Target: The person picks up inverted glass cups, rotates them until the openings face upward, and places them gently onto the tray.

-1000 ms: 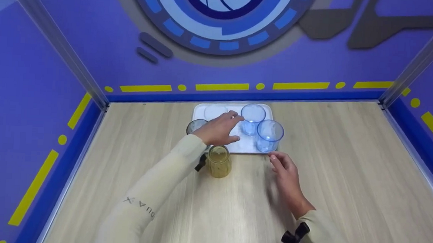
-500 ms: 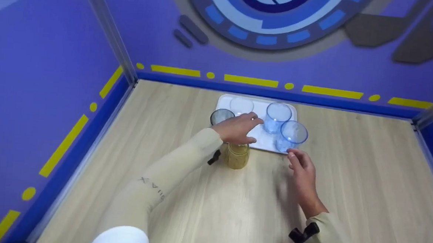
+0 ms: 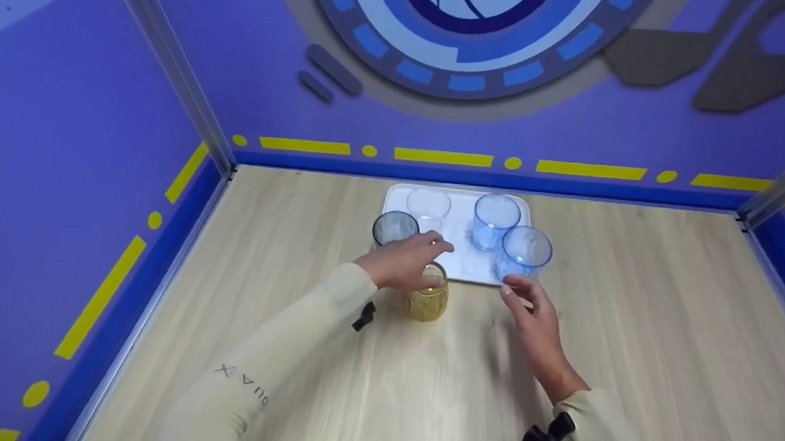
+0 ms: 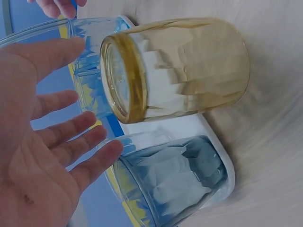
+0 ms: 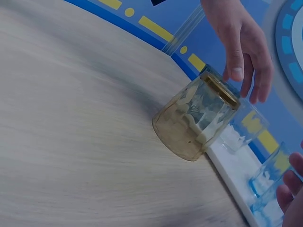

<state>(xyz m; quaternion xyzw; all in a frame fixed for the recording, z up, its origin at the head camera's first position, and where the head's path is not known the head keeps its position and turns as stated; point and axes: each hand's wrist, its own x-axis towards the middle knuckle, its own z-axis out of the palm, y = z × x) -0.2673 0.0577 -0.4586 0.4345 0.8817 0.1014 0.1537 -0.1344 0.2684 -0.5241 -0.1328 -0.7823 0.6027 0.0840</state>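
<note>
An amber glass [image 3: 427,304] stands upside down on the table in front of the white tray [image 3: 460,268]. My left hand [image 3: 404,260] is over its upper left side with fingers spread, and the thumb overlaps the glass's top in the head view. The left wrist view shows the palm and fingers [image 4: 66,151] apart from the amber glass [image 4: 189,66]. My right hand [image 3: 536,325], loosely bent and holding nothing, is right by the lower front of the nearer blue glass [image 3: 525,251] on the tray's right side.
On the tray, a grey glass [image 3: 395,229] stands front left, partly behind my left hand. Behind it is a clear glass [image 3: 428,205]. A second blue glass [image 3: 495,219] stands back right. Purple panels [image 3: 437,132] close off the table's back and sides.
My left hand has come back from above the tray toward the amber glass, its thumb now overlapping the top. My right hand stays beside the blue glass. The head view has shifted.
</note>
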